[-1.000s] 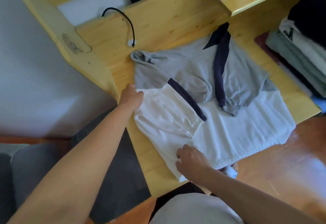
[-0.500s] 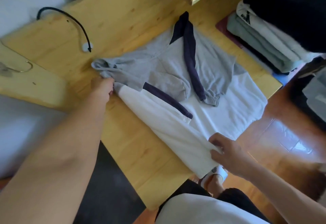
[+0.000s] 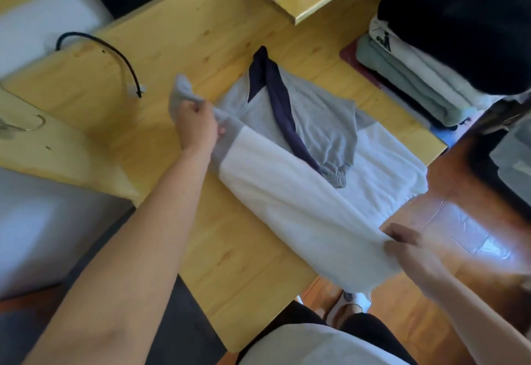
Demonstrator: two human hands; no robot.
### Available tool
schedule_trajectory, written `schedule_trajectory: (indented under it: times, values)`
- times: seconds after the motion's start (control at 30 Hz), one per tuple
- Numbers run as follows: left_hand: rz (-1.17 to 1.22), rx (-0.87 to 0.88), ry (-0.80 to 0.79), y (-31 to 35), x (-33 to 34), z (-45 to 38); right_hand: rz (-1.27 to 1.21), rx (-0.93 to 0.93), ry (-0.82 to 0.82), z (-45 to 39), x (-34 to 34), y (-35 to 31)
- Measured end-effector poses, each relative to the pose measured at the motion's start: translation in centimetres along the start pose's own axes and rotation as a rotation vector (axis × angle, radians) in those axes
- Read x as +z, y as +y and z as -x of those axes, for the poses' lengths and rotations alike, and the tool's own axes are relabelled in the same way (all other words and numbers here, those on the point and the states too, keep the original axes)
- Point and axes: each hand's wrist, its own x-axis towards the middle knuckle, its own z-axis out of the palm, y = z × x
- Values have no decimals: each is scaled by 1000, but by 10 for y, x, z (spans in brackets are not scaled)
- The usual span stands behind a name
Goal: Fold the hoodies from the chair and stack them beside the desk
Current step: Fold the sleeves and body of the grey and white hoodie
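Note:
A grey, white and navy hoodie (image 3: pixel 321 146) lies on the wooden desk (image 3: pixel 178 48), its sleeves folded in over the chest. My left hand (image 3: pixel 198 127) grips the grey shoulder edge near the hood and holds it raised off the desk. My right hand (image 3: pixel 408 245) pinches the white hem beyond the desk's front edge. Between the two hands the hoodie's left side is lifted and folded over toward the middle. A stack of folded hoodies (image 3: pixel 425 77) sits at the desk's right end, a black one on top.
A black cable (image 3: pixel 115 54) curves across the desk's back left. A shelf (image 3: pixel 313 5) with a small figurine and containers stands at the back. Wooden floor (image 3: pixel 459 221) shows to the right, and a dark chair seat (image 3: pixel 172 321) sits below the desk edge.
Both hands have lifted the hoodie's left side and carried it right, over the folded sleeve. The left hand rose off the desk with the grey shoulder; the right hand moved right with the hem.

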Motion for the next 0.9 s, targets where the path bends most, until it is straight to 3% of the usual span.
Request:
schedule_trajectory:
  times: [0.07,0.13,0.2,0.27,0.37,0.4,0.43,0.53,0.6,0.7,0.8,0.9]
  values:
    - [-405,110,-281,-11,25,5,111,96,41,-11,7,6]
    - [-822,204,-560,-31,35,12,234,149,-22,-19,17,11]
    - [-1001,334,-698,-42,35,14,384,143,-49,-20,26,14]
    - [-983,512,-695,-46,28,14,463,140,8,-19,31,17]
    - [-928,826,-333,-49,12,18,425,92,135,-17,41,17]
    - [-981,802,-238,-51,9,18,420,72,148,-18,45,17]
    - [-1048,694,-240,-54,8,17,417,63,149,-19,48,17]
    - [-1274,348,-455,-65,10,3,396,32,136,-18,51,18]
    - [-1317,315,-474,-71,5,-5,406,22,147,-11,48,8]
    - [-1337,346,-412,-78,-11,-15,443,-161,210,7,44,-13]
    - [-1432,295,-448,-72,-32,-45,300,-297,46,19,52,-37]
    - [-1496,254,-405,-55,-34,-54,99,-223,-4,-1,63,-42]
